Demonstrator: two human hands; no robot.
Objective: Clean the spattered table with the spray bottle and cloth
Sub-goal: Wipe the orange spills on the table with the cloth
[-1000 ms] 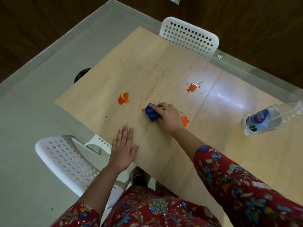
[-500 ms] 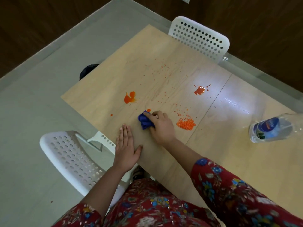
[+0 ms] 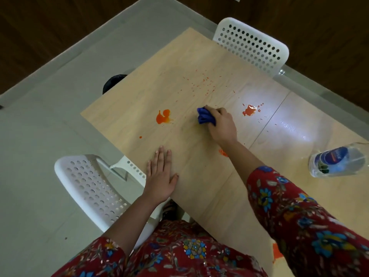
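Table (image 3: pixel 169 72): pale wood, seen from above, with a seam (image 3: pixel 267 124) running across it right of the spatters.
Cloth (image 3: pixel 205 116): blue, bunched into a wad, down on the tabletop between the two big blots, well in from every edge.
Right hand (image 3: pixel 221 126): fingers curled over the cloth and gripping it, knuckles up. The wad poked out past the fingertips toward the left blot.
Left hand (image 3: pixel 160 176): palm flat on the table by the near edge, fingers straight and close together, thumb spread. It held nothing.
Bottle (image 3: pixel 339 160): clear with a blue label, on the table at the right edge of the view, well apart from both hands. Its top was cut off by the frame, and whether it stood or lay could not be told.
Left blot (image 3: pixel 162 116): orange and wet-looking, left of the cloth.
Drop (image 3: pixel 140 137): a small orange one, between the left blot and the left hand.
Right blot (image 3: pixel 249 110): orange-red, right of the right hand and near the seam, with a few dots around it.
Specks (image 3: pixel 201 84): fine orange spray scattered beyond the cloth, toward the far chair.
Smear (image 3: pixel 222 152): an orange patch, partly hidden behind the right arm (image 3: pixel 245 158).
Glare (image 3: pixel 289 126): a bright patch of light right of the seam.
Far chair (image 3: pixel 253 45): white, perforated, at the table's far side.
Near chair (image 3: pixel 89 188): white, perforated, at the near-left edge, just beside the left hand.
Sleeve (image 3: pixel 299 206): red floral print, on the right arm.
Floor (image 3: pixel 50 116): grey.
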